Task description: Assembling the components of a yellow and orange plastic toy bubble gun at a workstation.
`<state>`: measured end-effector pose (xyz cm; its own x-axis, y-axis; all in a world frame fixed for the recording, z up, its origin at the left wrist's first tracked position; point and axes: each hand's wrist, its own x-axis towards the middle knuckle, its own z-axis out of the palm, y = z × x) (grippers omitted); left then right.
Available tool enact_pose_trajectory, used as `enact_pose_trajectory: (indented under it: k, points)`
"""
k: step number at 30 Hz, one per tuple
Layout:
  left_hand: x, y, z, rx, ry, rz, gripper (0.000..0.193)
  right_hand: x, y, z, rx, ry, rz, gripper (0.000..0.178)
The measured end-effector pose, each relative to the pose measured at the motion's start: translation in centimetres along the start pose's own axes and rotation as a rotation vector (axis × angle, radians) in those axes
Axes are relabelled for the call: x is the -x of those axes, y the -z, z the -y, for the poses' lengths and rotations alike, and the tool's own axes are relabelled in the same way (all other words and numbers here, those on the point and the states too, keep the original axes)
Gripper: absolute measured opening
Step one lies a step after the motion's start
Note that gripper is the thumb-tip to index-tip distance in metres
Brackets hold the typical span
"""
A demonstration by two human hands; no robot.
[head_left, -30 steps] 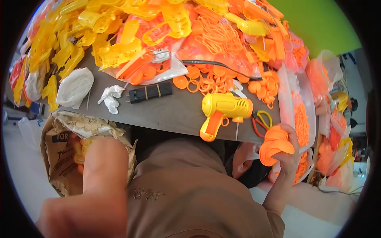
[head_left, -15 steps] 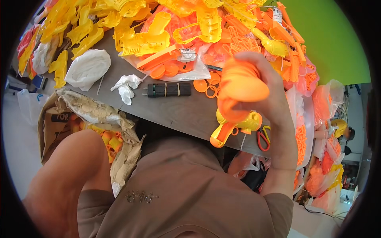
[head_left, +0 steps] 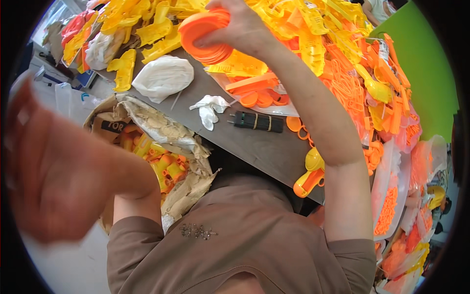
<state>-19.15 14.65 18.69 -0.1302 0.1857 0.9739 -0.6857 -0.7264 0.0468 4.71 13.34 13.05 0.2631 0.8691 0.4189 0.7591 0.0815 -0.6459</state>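
A stack of thin round orange pieces (head_left: 206, 36) is gripped in my right hand (head_left: 240, 27), fingers wrapped round one side. That hand is over the far part of the table, above yellow half-shells. My left hand (head_left: 29, 117) is raised at the far left, smeared by motion, and its fingers cannot be made out. A yellow and orange toy piece (head_left: 310, 177) lies at the table's near edge, beside my right forearm. A white plastic bag (head_left: 163, 78) and a black block with bands round it (head_left: 257, 121) lie on the table.
Heaped yellow plastic shells (head_left: 313, 41) and orange parts (head_left: 342, 85) cover the back of the table (head_left: 245, 142). An open paper sack (head_left: 161, 120) with orange and yellow pieces stands at the left. Bins of small orange parts (head_left: 387, 210) stand at the right by a green panel (head_left: 421, 68).
My right hand has carried the orange stack from the table's near right to its far middle. My left arm has swung up and outward. The view has shifted.
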Motion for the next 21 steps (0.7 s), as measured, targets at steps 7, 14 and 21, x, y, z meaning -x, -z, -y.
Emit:
enact_pose_trajectory:
  k: [7, 14, 21]
  points:
    - [11.0, 9.1, 10.9, -1.104, 0.602, 0.775, 0.033, -3.5, -7.0, -6.0, 0.071, 0.174, 0.062, 0.071]
    - [15.3, 7.6, 11.6, -1.218, 0.566, 1.059, 0.052, -3.7, -8.4, -6.9, 0.094, 0.243, 0.164, 0.068]
    - [15.4, 10.3, 11.8, -1.007, 0.762, 0.909, 0.038, -3.3, -9.8, -7.1, 0.115, 0.390, 0.332, 0.065]
